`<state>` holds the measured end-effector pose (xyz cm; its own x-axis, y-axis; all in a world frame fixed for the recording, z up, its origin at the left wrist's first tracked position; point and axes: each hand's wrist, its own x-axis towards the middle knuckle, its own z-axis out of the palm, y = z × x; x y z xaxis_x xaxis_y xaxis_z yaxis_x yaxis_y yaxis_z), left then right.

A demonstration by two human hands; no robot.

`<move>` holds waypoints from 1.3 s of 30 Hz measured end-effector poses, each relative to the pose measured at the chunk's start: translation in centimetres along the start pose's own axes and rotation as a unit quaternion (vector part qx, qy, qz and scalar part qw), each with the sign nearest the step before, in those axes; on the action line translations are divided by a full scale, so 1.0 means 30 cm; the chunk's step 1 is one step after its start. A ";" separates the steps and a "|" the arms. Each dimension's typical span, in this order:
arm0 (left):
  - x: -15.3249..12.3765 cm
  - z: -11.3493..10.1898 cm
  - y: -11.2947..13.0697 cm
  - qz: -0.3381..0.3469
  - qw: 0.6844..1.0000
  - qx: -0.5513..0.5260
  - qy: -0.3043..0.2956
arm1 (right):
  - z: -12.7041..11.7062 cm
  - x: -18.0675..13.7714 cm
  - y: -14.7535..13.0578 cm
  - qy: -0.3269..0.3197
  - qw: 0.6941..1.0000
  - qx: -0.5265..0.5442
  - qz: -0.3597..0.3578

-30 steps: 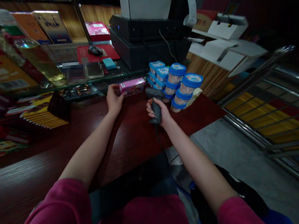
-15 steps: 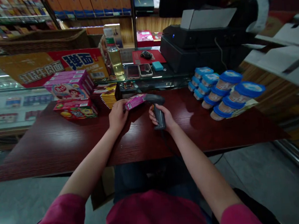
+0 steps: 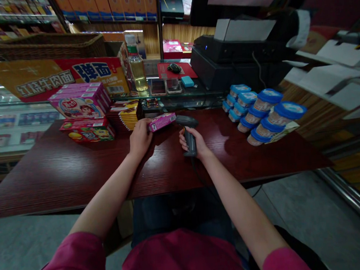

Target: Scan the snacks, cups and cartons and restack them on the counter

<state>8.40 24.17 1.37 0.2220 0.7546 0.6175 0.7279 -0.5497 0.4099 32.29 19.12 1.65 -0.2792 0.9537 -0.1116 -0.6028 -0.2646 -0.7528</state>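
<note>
Left hand (image 3: 140,139) – fingers closed on a pink box (image 3: 162,122), held end-on above the counter (image 3: 61,173) | right hand (image 3: 194,141) – wrapped round a scanner (image 3: 188,131), its head meeting the box's face, likely for its barcode.

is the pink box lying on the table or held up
Held up. The left hand grips one end of the pink box, lifting it clear of the table beside the scanner.

The left hand (image 3: 140,139) holds a pink box (image 3: 162,122) just before the scanner (image 3: 187,128) gripped by the right hand (image 3: 195,143).
</note>
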 end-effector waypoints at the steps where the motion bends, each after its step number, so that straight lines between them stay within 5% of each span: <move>1: 0.000 0.000 0.001 0.003 1.000 -0.005 0.002 | -0.001 -0.001 0.000 -0.001 1.000 0.003 0.001; 15: -0.015 -0.063 -0.001 -0.004 0.996 -0.073 0.060 | -0.006 -0.012 -0.010 -0.015 1.000 0.015 -0.008; 22: -0.066 -0.322 -0.079 -0.074 0.974 -0.156 0.144 | -0.003 -0.011 -0.011 -0.039 0.999 -0.003 0.013; 26: -0.072 -0.535 -0.225 -0.126 0.951 -0.174 0.222 | 0.014 -0.015 -0.013 -0.034 0.999 -0.025 0.017; 30: -0.067 -0.715 -0.383 -0.159 0.952 -0.152 0.213 | 0.028 -0.024 -0.018 -0.018 0.999 -0.045 0.010; 34: -0.052 -0.788 -0.485 -0.174 0.947 -0.211 0.171 | 0.040 -0.035 -0.021 0.000 0.998 -0.057 0.010; 39: -0.015 -0.774 -0.556 -0.186 0.936 -0.263 0.140 | 0.050 -0.045 -0.023 0.022 0.998 -0.061 -0.002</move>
<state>-18.90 24.67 9.85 -0.2153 0.8456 0.4886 0.2850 -0.4241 0.8596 31.98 17.80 3.30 -0.2421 0.9607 -0.1355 -0.5067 -0.2443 -0.8268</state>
